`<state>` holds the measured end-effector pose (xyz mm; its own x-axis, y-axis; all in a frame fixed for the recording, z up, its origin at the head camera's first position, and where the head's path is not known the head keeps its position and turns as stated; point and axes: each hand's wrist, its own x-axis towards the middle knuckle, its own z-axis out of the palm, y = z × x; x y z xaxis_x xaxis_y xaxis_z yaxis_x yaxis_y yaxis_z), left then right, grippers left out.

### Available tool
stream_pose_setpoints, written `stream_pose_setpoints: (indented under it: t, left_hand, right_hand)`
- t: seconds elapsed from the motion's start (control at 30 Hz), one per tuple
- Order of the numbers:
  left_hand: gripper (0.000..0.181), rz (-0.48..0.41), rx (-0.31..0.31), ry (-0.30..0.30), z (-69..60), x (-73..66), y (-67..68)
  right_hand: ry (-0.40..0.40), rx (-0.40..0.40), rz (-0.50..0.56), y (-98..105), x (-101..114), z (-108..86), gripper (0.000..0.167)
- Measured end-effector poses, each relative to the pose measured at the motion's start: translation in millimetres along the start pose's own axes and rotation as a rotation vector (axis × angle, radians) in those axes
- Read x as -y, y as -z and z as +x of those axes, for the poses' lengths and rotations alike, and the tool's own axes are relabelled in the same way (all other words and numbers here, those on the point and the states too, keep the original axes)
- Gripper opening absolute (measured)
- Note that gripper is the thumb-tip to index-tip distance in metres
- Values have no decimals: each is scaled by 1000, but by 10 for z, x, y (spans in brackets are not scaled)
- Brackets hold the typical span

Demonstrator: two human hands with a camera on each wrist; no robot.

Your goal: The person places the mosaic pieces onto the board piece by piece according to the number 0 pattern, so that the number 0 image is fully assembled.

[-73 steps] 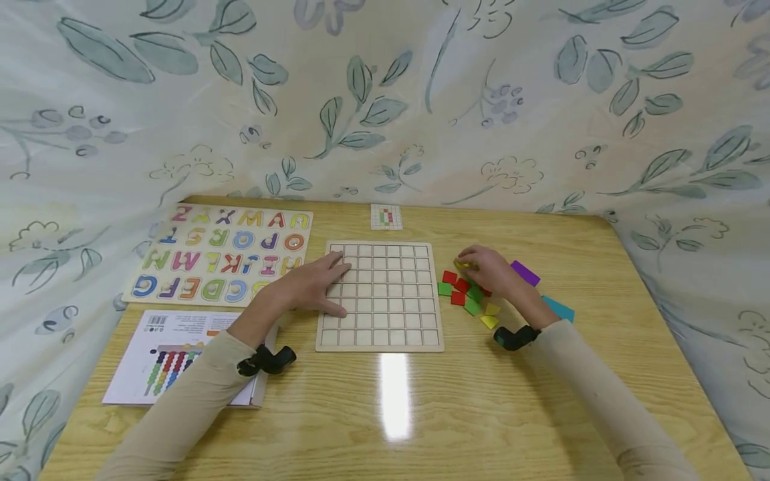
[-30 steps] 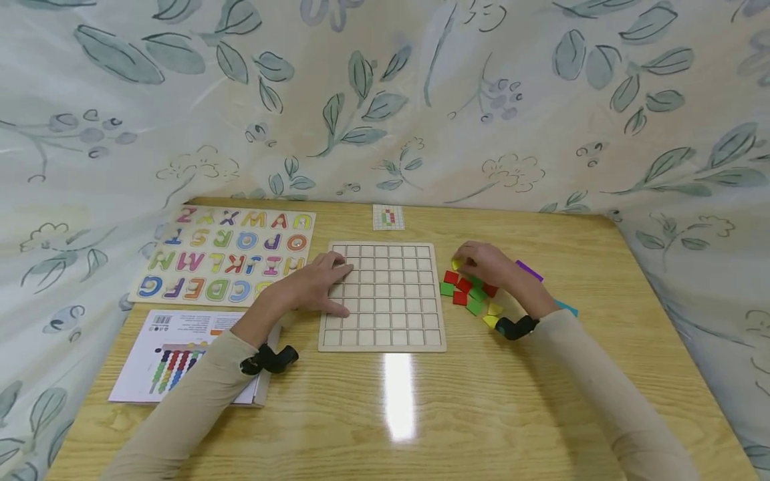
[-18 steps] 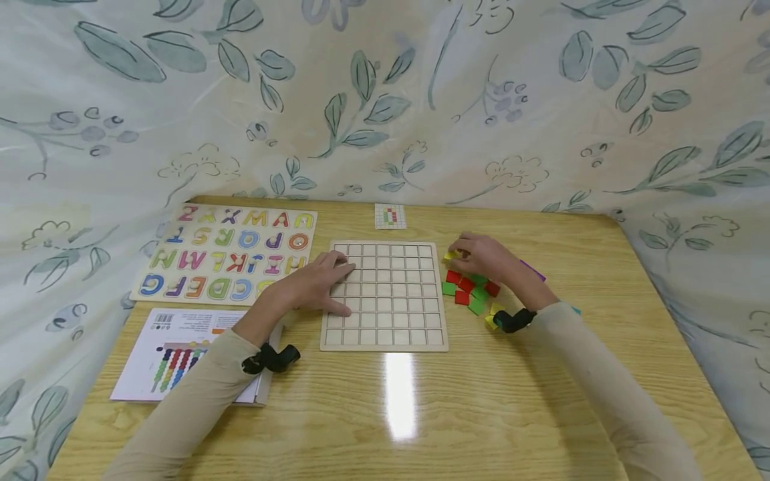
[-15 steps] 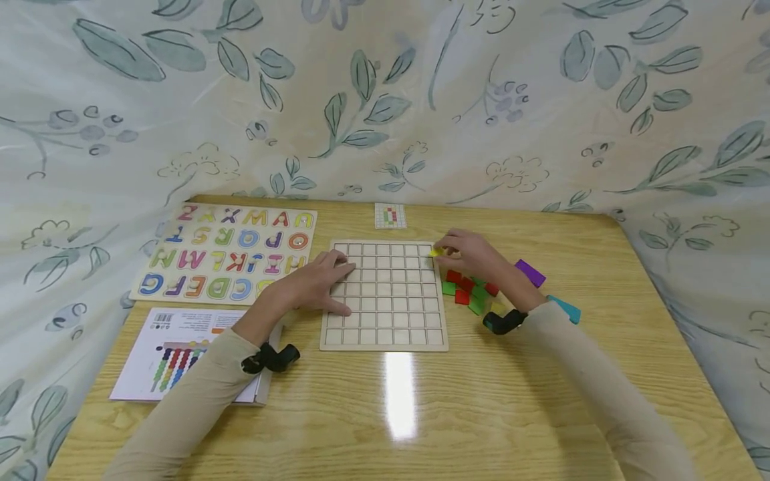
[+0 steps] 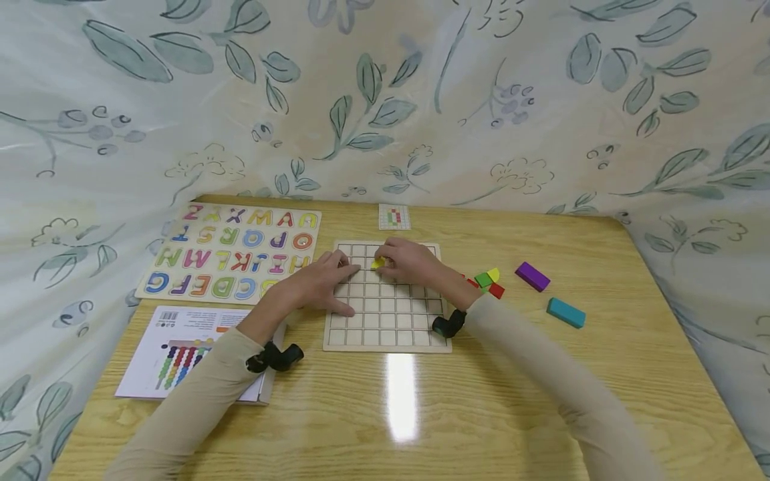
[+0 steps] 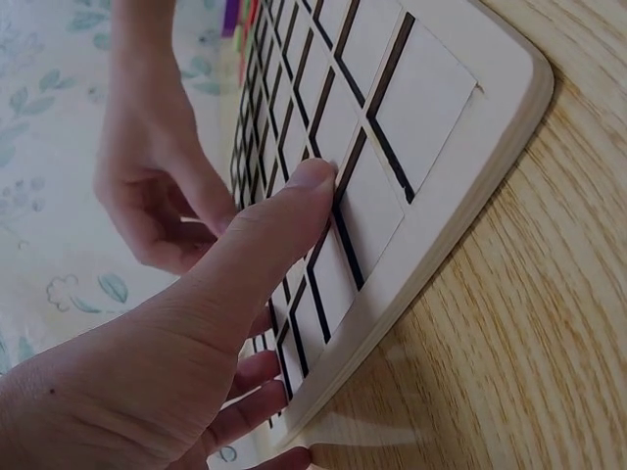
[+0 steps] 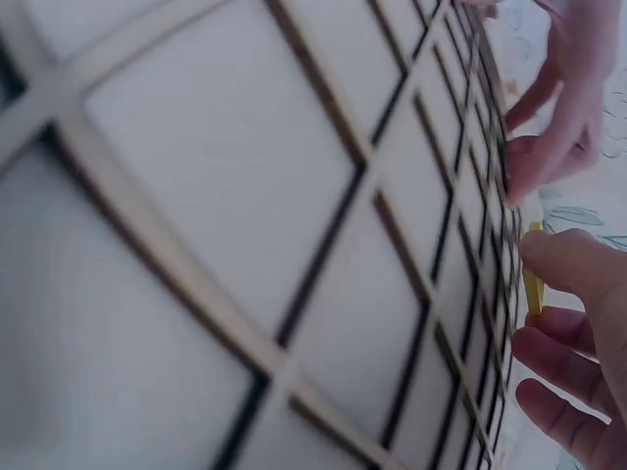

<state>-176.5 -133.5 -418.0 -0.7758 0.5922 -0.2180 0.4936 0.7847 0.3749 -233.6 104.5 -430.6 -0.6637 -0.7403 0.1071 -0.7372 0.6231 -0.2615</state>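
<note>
A square wooden grid board (image 5: 385,314) lies in the middle of the table. My left hand (image 5: 320,282) rests on its left edge, thumb and fingers spread; in the left wrist view the thumb (image 6: 312,181) presses on the grid. Over the board's upper middle, my right hand (image 5: 409,262) pinches a small yellow tile (image 5: 378,263) between thumb and fingers. In the right wrist view that yellow tile (image 7: 533,279) is seen edge-on near the grid. Right of the board lie small green tiles (image 5: 483,280), red tiles (image 5: 496,290) and a yellow quarter-round tile (image 5: 494,274), partly hidden by my right forearm.
A pattern card (image 5: 394,217) lies behind the board. At the left are an alphabet puzzle board (image 5: 231,250) and, nearer, a white box (image 5: 141,357) partly under my left forearm. A purple block (image 5: 532,276) and a teal block (image 5: 566,312) lie at the right.
My right hand has picked up the yellow tile from beside the loose tiles and carried it left over the board. The left hand has stayed on the board's edge.
</note>
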Motion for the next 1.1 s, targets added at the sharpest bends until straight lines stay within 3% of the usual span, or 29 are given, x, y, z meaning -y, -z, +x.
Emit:
stream_pose_setpoints:
  t: [0.57, 0.9, 1.1]
  left_hand:
    - [90, 0, -6, 7, -12, -6, 37]
    - [90, -11, 7, 26, -9, -17, -4]
    - [89, -5, 0, 28, -6, -18, -2]
  right_hand:
    - [-50, 19, -48, -76, 92, 109, 23]
    - [80, -42, 33, -140, 58, 51, 12]
    - [96, -16, -43, -40, 74, -56, 18]
